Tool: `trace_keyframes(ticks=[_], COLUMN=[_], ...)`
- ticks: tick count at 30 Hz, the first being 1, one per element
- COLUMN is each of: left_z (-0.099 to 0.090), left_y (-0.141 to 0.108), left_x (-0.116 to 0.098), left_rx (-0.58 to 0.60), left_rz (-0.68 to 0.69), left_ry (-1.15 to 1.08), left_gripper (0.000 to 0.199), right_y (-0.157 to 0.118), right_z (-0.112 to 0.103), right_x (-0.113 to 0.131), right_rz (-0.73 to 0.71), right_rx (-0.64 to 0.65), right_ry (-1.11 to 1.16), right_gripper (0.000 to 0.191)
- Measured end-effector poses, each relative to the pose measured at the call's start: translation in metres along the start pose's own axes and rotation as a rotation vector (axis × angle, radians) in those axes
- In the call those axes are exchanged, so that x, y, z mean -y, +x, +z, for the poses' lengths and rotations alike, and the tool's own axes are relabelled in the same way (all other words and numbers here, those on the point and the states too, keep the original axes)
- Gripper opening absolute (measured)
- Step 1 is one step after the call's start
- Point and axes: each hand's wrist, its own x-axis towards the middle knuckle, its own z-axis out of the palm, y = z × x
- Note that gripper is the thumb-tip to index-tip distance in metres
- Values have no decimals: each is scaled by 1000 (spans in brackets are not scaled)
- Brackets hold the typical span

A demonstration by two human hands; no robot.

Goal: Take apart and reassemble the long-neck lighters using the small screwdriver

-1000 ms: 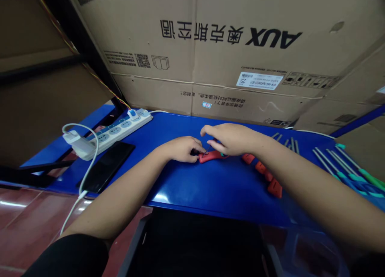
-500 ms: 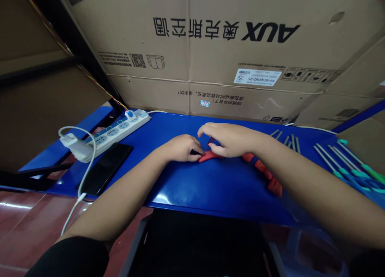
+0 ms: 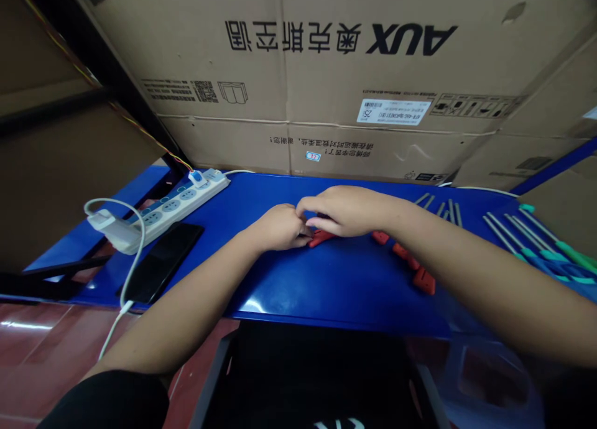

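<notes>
A red piece (image 3: 321, 237) lies on the blue table between my hands. My left hand (image 3: 283, 227) is closed at its left end, with fingertips pinched on it. My right hand (image 3: 342, 211) arches over the same piece, thumb and index finger brought together close to the left fingertips; whatever they hold is too small to make out. More red pieces (image 3: 424, 280) lie to the right, partly behind my right forearm.
Metal rods (image 3: 451, 212) and screwdriver-like tools with blue-green handles (image 3: 550, 258) lie at the right. A power strip (image 3: 180, 205), a white cable and a black phone (image 3: 163, 261) are on the left. A large cardboard sheet (image 3: 326, 74) stands behind.
My right hand has moved left and closer to my left hand, and its thumb and index finger have come together. The view has shifted slightly.
</notes>
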Motion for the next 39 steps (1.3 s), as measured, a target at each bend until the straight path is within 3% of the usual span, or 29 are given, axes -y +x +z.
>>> trace_keyframes(ticks=[3, 8, 11, 14, 16, 18, 21, 23, 27, 30, 32, 37, 39], left_z=[0, 0, -3, -2, 1, 6, 10, 10, 6, 7, 9, 11, 10], left_y=[2, 4, 3, 3, 4, 4, 5, 5, 5, 5, 4, 3, 3], left_x=[-2, -3, -2, -4, -5, -4, -3, -2, -2, -2, -1, 2, 2], left_rx=[21, 31, 64, 69, 53, 48, 55, 57, 66, 69, 61, 44, 54], left_rz=[43, 49, 46, -10, -75, -110, -78, -61, -66, -56, -55, -78, -56], left_ry=[25, 17, -92, -164, -133, -109, -182, -223, -218, -254, -266, -226, -239], left_gripper=[16, 16, 16, 18, 20, 23, 26, 25, 24, 26, 27, 31, 30], right_y=[-7, -11, -11, -11, -10, -10, -13, -16, -17, -16, -17, -17, -17], right_z=[-1, 1, 3, 3, 2, 2, 1, 1, 2, 0, -2, -3, -3], right_x=[-4, -4, -4, -2, 0, 0, -1, -2, -1, -1, -1, 0, -1], right_rz=[-68, 119, 88, 33, 121, 185, 92, 47, 246, 111, 0, 162, 95], right_rx=[-8, 9, 8, -31, -29, -9, -16, -32, -14, 7, 4, 45, 38], right_ry=[131, -58, -20, 24, -81, -138, -4, 51, -129, -52, 19, -145, -91], right_gripper=[37, 29, 28, 39, 31, 36, 31, 43, 36, 34, 42, 30, 27])
